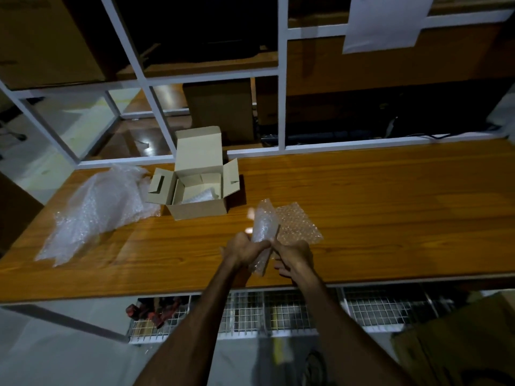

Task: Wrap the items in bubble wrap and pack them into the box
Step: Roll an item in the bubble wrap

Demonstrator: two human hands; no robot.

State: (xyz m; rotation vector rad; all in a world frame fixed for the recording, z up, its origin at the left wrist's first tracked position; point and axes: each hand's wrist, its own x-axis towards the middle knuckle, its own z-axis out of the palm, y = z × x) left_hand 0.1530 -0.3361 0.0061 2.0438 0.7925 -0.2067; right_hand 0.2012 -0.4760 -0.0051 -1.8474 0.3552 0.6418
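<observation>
A long item rolled in bubble wrap (263,227) stands tilted above the wooden table (390,207). My left hand (243,247) grips its lower part. My right hand (294,256) pinches the wrap's edge right beside it. What is inside the roll is hidden. The loose end of the sheet (299,222) lies flat on the table behind my right hand. A small open cardboard box (196,188) stands to the far left of my hands, flaps up, with a bubble-wrapped item (199,197) inside.
A crumpled heap of bubble wrap (97,210) lies at the table's left end. White shelf frames (281,79) with brown cartons rise behind the table. Wire baskets (278,313) hang under the near edge. A carton (459,344) stands at lower right.
</observation>
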